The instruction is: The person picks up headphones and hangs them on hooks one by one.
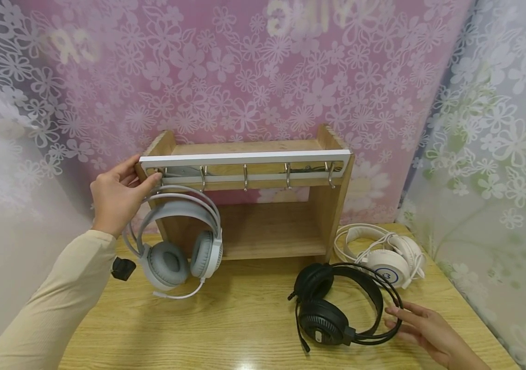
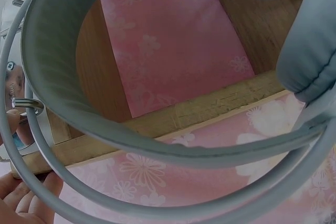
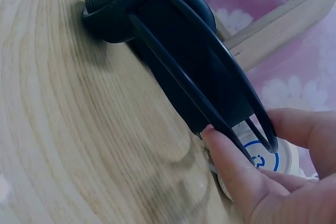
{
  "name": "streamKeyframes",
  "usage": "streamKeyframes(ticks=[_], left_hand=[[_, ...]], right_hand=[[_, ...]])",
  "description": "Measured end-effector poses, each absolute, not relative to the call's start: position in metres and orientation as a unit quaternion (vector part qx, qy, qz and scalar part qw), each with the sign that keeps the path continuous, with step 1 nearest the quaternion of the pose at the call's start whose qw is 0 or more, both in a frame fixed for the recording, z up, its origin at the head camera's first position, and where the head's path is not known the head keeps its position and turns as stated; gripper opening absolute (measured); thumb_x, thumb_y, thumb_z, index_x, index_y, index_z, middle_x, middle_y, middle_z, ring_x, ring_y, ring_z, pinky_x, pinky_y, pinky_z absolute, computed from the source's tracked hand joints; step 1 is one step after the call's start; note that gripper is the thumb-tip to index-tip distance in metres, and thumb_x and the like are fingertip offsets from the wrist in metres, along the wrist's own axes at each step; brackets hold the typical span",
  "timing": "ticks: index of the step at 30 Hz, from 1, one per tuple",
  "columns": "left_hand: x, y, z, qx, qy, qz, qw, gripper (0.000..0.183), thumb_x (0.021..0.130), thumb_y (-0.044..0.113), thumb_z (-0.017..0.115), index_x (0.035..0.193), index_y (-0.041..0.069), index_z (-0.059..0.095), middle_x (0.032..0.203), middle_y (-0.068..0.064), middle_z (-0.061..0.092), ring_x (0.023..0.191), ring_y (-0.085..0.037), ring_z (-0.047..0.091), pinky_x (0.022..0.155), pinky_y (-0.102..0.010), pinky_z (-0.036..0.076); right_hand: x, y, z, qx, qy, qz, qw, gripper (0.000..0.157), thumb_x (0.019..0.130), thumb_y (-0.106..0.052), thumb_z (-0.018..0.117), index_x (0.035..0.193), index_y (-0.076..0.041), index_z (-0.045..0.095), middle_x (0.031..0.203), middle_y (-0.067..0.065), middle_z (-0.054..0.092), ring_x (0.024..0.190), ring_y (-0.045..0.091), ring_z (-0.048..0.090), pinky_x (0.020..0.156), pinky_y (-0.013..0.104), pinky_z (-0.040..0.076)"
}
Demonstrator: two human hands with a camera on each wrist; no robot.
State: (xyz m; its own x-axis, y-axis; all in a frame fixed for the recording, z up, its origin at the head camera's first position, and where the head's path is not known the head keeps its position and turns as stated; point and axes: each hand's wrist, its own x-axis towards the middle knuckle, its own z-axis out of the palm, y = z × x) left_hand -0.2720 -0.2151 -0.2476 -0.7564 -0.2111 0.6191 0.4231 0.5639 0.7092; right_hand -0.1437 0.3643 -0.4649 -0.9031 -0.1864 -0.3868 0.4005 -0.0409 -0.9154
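A grey-white headset [image 1: 180, 208] with grey ear pads and a thin boom microphone hangs by its headband wires from the leftmost hook of the wooden rack [image 1: 263, 252]. At that end of the rack my left hand [image 1: 116, 194] grips the corner, fingers behind the side board and thumb in front by the hook. In the left wrist view, the headset's wires [image 2: 44, 156] pass through the metal hook [image 2: 27, 103]. My right hand [image 1: 429, 329] pinches the headband wires of a black headset [image 1: 325, 321], whose ear cups are low over the table at front right.
A white headset [image 1: 387, 264] with its cord bundled lies behind the black one, right of the rack. Several metal hooks [image 1: 246, 177] line the rack's white front rail. A small black object [image 1: 123, 269] shows beside my left sleeve. Floral curtains [image 1: 263, 77] enclose the back and sides.
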Motion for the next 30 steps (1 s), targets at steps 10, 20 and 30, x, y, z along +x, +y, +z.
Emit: streamKeyframes(ticks=[10, 20, 30], left_hand=[[-0.271, -0.215, -0.247, -0.064, -0.816, -0.460, 0.344, 0.059, 0.079, 0.025, 0.080, 0.132, 0.012, 0.058, 0.119, -0.016, 0.065, 0.105, -0.026, 0.066, 0.080, -0.014, 0.054], [-0.271, -0.215, -0.246, -0.071, -0.815, -0.463, 0.342, 0.059, 0.079, 0.023, 0.080, 0.132, 0.012, 0.059, 0.120, -0.016, 0.065, 0.106, -0.027, 0.065, 0.080, -0.013, 0.053], [-0.271, -0.215, -0.246, -0.065, -0.816, -0.465, 0.337, 0.059, 0.079, 0.023, 0.080, 0.132, 0.012, 0.058, 0.121, -0.016, 0.065, 0.106, -0.025, 0.065, 0.079, -0.012, 0.053]], right_hand=[[-0.147, 0.366, -0.461, 0.040, 0.648, -0.733, 0.204, 0.068, 0.102, -0.014, 0.047, 0.141, 0.025, 0.006, 0.116, -0.007, 0.066, 0.103, 0.014, 0.066, 0.090, 0.033, 0.054], [-0.153, 0.360, -0.446, 0.005, 0.646, -0.741, 0.183, 0.064, 0.102, -0.010, 0.045, 0.148, 0.011, 0.006, 0.114, -0.007, 0.067, 0.104, 0.015, 0.066, 0.089, 0.034, 0.055], [-0.156, 0.350, -0.428, -0.030, 0.693, -0.704, 0.153, 0.065, 0.103, -0.011, 0.045, 0.149, 0.010, 0.005, 0.112, -0.015, 0.067, 0.103, 0.013, 0.067, 0.085, 0.034, 0.058]])
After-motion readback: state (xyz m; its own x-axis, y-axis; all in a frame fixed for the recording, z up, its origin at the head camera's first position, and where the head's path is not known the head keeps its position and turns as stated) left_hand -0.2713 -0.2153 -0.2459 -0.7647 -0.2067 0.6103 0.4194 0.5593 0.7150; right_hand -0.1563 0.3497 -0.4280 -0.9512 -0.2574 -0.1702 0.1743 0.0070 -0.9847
